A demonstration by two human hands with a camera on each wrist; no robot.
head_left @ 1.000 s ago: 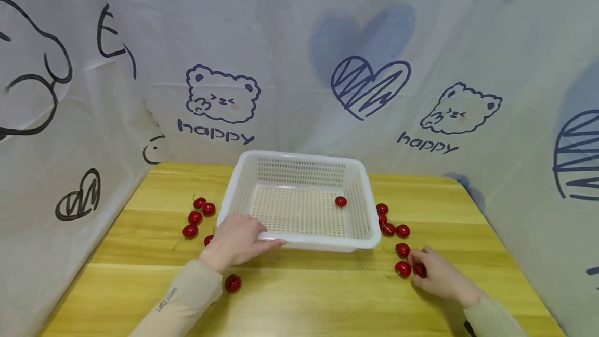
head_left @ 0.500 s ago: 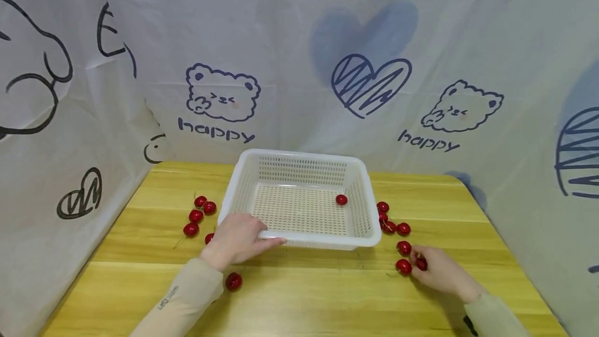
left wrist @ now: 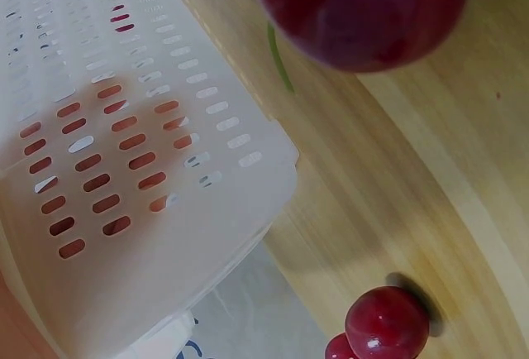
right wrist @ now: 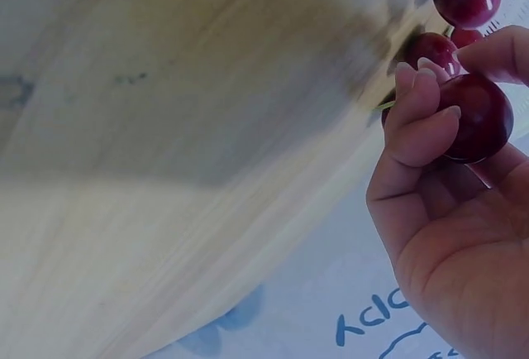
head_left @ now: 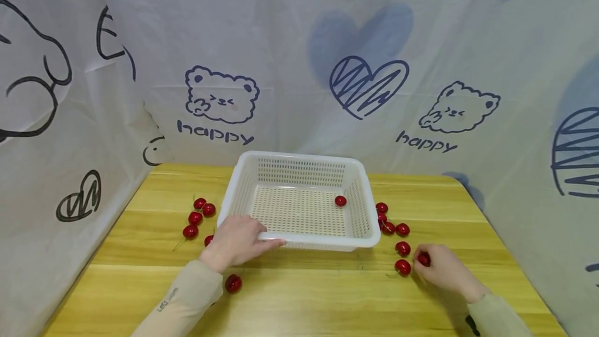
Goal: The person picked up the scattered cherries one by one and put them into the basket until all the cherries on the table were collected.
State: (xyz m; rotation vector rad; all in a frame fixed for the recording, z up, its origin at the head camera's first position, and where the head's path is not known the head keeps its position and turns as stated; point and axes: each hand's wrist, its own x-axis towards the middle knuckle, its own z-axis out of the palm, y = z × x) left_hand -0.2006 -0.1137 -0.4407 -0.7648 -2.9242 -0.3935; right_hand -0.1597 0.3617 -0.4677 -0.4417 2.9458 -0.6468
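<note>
One cherry [head_left: 424, 259] held in the right hand's [head_left: 444, 270] curled fingers, right of the white basket [head_left: 323, 241].
Two loose cherries [head_left: 402, 268] lie just beside that hand, towards the basket; a cluster [head_left: 388, 228] sits by the basket's right wall, more cherries [head_left: 190, 231] to its left, and a single cherry [head_left: 340, 201] inside. The left hand [head_left: 237, 242] grips the near-left rim. Wooden table [head_left: 323, 295] stretches between the hands, its right edge beyond the right hand; printed cloth [head_left: 290, 66] rises behind. Compared with a second ago, the held cherry is slightly farther from its neighbours.
</note>
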